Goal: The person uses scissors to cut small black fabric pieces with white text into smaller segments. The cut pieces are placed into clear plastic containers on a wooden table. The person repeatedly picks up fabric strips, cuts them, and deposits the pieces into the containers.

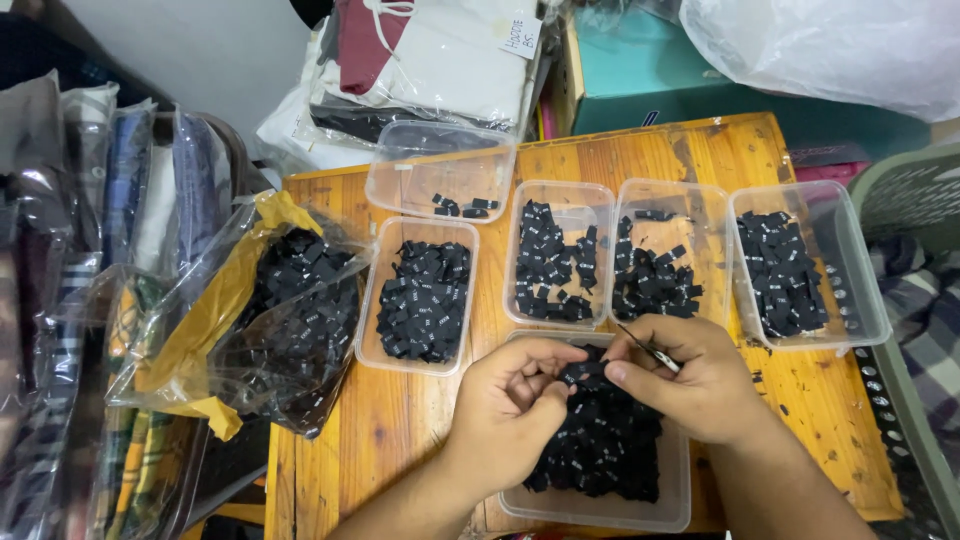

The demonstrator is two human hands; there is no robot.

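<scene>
My left hand (510, 400) and my right hand (690, 380) meet over a clear plastic tub (680, 500) heaped with small black fabric labels (600, 445) at the near edge of the wooden table (400, 420). Both hands pinch a short strip of black labels (583, 373) between them. My right hand also grips small metal snips (648, 350), their thin point aimed up and left. Several more clear tubs of black labels stand in a row beyond my hands (422, 298) (556, 258) (660, 265) (795, 270); another tub (440, 170) behind them holds only a few labels.
A clear plastic bag (290, 320) stuffed with black labels, with yellow plastic around it, hangs over the table's left edge. Bagged folded clothes (110, 200) stack at the left and at the back (430, 60). A teal box (650, 70) stands behind; a grey basket (915, 300) is at the right.
</scene>
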